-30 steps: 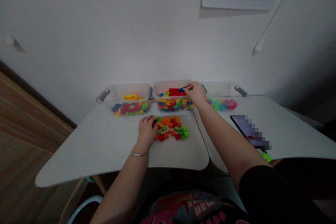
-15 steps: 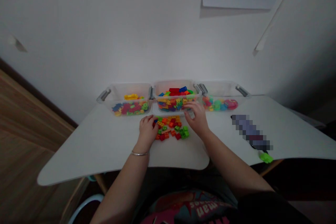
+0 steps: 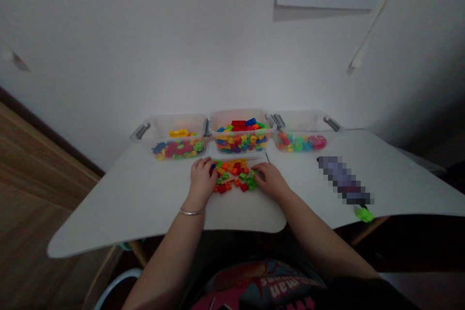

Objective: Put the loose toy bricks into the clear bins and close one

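Note:
A loose group of small toy building bricks [image 3: 228,177] in red, orange, yellow and green lies on the white table [image 3: 243,210]. My left hand [image 3: 202,177] rests at the left edge of the group, fingers bent and thumb apart. A blue brick [image 3: 213,167] shows beside its fingertips; whether they touch it is unclear. From the right, my right hand [image 3: 271,179] reaches to the group with fingers and thumb apart. Its thumb side is close to green bricks [image 3: 251,181], perhaps touching them. Nothing is visibly held in either hand.
Behind the bricks stand three clear plastic boxes: a left box [image 3: 178,121], a middle box [image 3: 240,115] and a right box [image 3: 303,118], all holding colourful pieces. A blurred dark object [image 3: 343,179] with a green piece [image 3: 364,214] lies on the right. The wall rises behind.
My right hand has come down and nearer from in front of the middle box to the green bricks. My left hand stays at the group's left edge. The view has shifted slightly.

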A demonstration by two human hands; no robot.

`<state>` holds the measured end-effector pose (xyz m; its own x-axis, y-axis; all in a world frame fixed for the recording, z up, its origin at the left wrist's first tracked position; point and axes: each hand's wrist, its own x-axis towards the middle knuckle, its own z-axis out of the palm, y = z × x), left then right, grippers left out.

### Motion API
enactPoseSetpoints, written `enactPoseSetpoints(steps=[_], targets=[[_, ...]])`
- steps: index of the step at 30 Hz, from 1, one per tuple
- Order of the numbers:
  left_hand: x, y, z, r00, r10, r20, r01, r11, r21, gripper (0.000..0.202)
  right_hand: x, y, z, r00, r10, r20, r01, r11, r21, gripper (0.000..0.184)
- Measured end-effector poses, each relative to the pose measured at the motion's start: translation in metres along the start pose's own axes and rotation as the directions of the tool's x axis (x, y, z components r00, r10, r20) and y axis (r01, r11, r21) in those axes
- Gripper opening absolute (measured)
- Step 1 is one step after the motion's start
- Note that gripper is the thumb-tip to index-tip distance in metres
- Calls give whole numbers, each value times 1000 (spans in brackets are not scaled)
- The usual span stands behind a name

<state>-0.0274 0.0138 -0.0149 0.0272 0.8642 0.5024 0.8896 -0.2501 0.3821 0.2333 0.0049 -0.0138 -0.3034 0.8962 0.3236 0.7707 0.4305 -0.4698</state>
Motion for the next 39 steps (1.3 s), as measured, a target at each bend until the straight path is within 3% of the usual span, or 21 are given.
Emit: enactPoseSetpoints(steps=[7,16,21,31,39], targets=[[1,1,-2,999,22,29,-21,999,-34,30,4,-6,-1,996,88,-18,-89,987,-131,27],[1,3,-4,999,35,34,-33,998,-45,30,1,-9,-1,996,83,-26,-86,981,-171,26],[1,9,-7,993,104,53,-101,993,-55,28,2,-9,-1,994,103,-28,-106,988,-111,24],[-1,55,-15,947,235,220,-222,971,-85,28,2,-9,0,993,114,-37,-117,989,-88,18],[9,86,-3,893,273,359,-258,962,-90,31,2,-2,5,985,155,-76,-153,987,39,13]])
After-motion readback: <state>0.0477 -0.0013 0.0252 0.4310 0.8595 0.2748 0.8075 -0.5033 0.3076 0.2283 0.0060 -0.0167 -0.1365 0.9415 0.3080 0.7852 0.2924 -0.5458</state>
